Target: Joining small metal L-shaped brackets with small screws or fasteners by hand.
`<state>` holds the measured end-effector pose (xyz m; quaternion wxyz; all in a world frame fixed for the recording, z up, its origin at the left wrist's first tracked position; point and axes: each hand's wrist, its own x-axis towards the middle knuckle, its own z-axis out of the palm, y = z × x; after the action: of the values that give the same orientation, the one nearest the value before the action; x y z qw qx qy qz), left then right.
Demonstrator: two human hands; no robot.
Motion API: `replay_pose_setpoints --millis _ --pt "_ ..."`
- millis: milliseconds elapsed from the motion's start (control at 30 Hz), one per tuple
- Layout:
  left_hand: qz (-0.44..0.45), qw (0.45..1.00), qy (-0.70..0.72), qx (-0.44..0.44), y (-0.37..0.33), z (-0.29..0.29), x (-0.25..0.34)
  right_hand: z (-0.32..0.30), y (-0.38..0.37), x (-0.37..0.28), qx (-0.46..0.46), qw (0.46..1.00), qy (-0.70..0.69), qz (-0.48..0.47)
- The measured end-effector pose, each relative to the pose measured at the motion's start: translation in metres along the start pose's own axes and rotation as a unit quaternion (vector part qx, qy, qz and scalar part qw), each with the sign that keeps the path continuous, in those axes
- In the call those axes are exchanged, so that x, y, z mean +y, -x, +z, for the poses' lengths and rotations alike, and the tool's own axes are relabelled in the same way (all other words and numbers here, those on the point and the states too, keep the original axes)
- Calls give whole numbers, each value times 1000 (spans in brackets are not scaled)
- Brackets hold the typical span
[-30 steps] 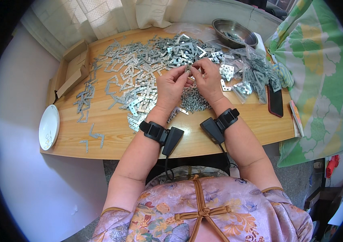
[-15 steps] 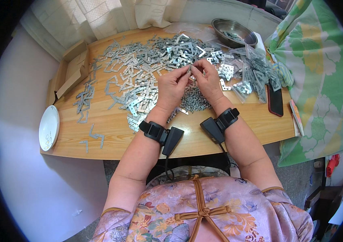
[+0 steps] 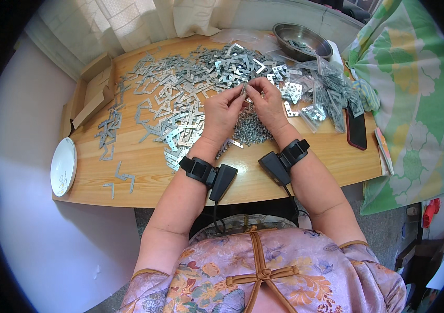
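Fingertips together, my left hand (image 3: 221, 111) and my right hand (image 3: 268, 103) pinch a small grey metal piece (image 3: 244, 90) between them; most of it is hidden by the fingers, so its exact kind does not show. Under and between the hands lies a pile of small screws (image 3: 251, 129). Flat L-shaped metal corner brackets (image 3: 182, 130) spread in a large heap to the left of my left hand and beyond both hands. Beside my right hand are wider plates with several holes (image 3: 292, 92).
Clear plastic bags of metal parts (image 3: 334, 86) lie at the right, near a steel bowl (image 3: 302, 41) and a dark phone (image 3: 356, 129). At the left are an open cardboard box (image 3: 92, 93) and a white dish (image 3: 63, 167). A green-and-white cloth (image 3: 415, 109) hangs along the right side.
Both hands stay almost in place, still pinching at the fingertips. The fingers and the small piece between them shift very slightly.
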<state>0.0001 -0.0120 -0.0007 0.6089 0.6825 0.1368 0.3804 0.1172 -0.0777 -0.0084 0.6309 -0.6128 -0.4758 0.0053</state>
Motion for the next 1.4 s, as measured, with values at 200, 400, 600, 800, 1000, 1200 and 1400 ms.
replay_pose_setpoints --millis 200,400,600,800,1000,1200,1400 --pt "56 990 -133 6 0 -1 2 1 1 -4 -16 996 -44 80" --pt "-54 990 105 71 -7 -6 -7 0 2 1 1 998 -1 62" --pt "-50 988 112 97 -9 -11 -12 -6 3 -3 -57 995 76 35" --pt "-30 981 107 159 -11 -16 -19 -7 5 -14 -198 921 279 -187" --pt "-75 976 151 139 -9 -17 -15 -5 5 -6 -260 904 296 -167" --pt "-96 963 201 152 -9 -15 -11 -3 5 -9 -267 885 320 -208" --pt "-96 960 232 125 -12 -16 -13 -2 7 -6 -264 883 316 -223"
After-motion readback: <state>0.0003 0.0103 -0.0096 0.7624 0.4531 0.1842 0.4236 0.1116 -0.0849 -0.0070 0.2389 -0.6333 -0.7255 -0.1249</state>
